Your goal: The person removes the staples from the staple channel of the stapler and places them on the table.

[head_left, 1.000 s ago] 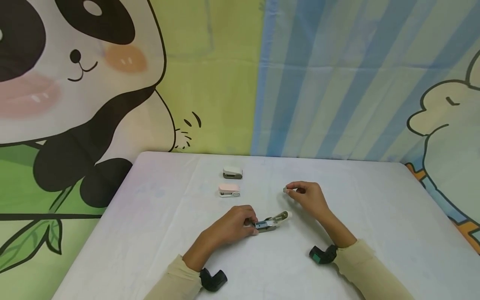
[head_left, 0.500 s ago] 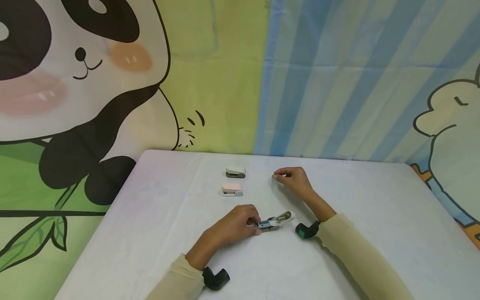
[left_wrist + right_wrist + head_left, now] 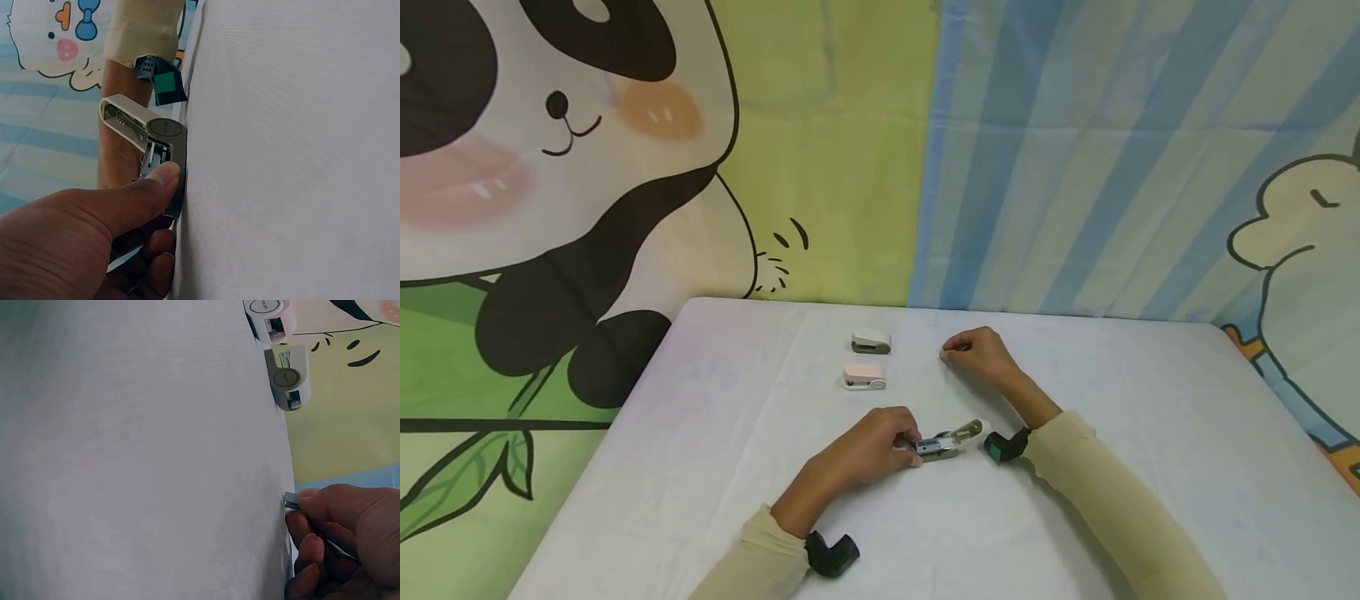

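My left hand [image 3: 868,446] pinches the end of a stapler [image 3: 942,446] with a white top and grey base. The stapler's top is swung up and back, baring its metal channel [image 3: 155,156]. In the left wrist view the thumb [image 3: 165,175] presses on the channel's near end. Farther back on the table, my right hand [image 3: 983,357] pinches a small grey strip of staples [image 3: 291,500] between thumb and fingers. The strip is at or just above the tabletop; I cannot tell which.
A pink stapler [image 3: 865,377] and a white and grey stapler [image 3: 871,342] stand left of my right hand, one behind the other. All sit on a white-covered table [image 3: 737,375]. A printed cloth [image 3: 827,167] hangs behind the table's back edge.
My right hand has moved back and to the left with the staple strip, coming lower toward the table. My left hand and the opened stapler have stayed nearly where they were.
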The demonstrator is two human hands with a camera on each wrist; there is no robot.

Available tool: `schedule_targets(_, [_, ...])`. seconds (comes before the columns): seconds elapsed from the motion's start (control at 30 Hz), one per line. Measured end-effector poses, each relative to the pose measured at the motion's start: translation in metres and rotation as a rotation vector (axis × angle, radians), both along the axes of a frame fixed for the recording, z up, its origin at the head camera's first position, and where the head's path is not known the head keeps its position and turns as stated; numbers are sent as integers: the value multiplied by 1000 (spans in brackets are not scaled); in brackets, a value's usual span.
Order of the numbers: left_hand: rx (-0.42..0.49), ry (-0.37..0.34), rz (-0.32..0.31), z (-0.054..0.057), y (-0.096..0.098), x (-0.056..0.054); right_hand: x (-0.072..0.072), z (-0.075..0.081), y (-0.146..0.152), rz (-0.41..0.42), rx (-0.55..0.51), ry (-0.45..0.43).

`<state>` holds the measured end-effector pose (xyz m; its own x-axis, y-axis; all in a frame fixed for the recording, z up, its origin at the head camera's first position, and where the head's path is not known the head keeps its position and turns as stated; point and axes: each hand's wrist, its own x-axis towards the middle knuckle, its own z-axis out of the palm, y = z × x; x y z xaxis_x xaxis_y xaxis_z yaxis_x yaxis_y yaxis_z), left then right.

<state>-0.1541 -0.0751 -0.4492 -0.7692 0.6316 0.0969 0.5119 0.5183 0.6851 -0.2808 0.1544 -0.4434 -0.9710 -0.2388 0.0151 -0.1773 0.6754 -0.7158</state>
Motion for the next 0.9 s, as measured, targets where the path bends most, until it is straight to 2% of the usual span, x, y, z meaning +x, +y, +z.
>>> schedule_targets(0.53, [18, 11, -11, -2, 0, -3, -2, 0, 10, -5, 74, -25])
schedule_targets(0.9, [35, -34, 2, -4, -1, -2, 4, 2, 8, 0, 63, -42])
